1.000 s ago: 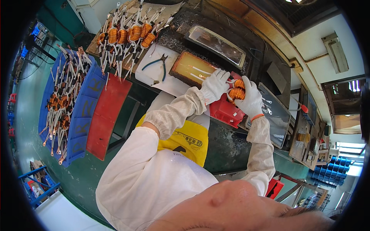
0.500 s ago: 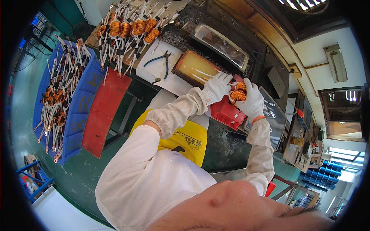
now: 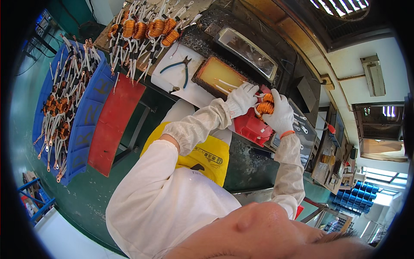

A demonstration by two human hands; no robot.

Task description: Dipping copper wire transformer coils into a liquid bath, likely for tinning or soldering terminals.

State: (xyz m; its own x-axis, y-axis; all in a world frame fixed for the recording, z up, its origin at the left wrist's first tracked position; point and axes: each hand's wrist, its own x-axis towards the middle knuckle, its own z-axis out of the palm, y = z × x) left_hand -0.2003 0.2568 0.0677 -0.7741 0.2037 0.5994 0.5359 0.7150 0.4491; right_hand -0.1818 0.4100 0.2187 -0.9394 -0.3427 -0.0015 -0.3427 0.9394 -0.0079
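Note:
Both my hands wear white gloves. My right hand (image 3: 281,113) is closed round a copper-wound coil (image 3: 265,105), its fingers on the winding. Just left of it, my left hand (image 3: 242,100) is closed on the coil's white-sleeved leads (image 3: 227,84). The lead ends stick out past my left fingers, over a brown-rimmed tray (image 3: 199,77) of yellowish material. I cannot tell whether their tips touch its surface. A red plastic bin (image 3: 251,127) lies beneath the coil, close under both hands.
Beyond the tray sits a rectangular trough (image 3: 246,51) with a shiny surface. Blue-handled cutters (image 3: 186,71) lie on a white sheet (image 3: 166,80). Finished-looking coils (image 3: 140,30) are piled at far left; a blue crate (image 3: 88,116) holds more. Lugs (image 3: 302,126) lie at right.
The view has shifted slightly. My hands keep the same hold on the coil and its leads, with hardly any movement.

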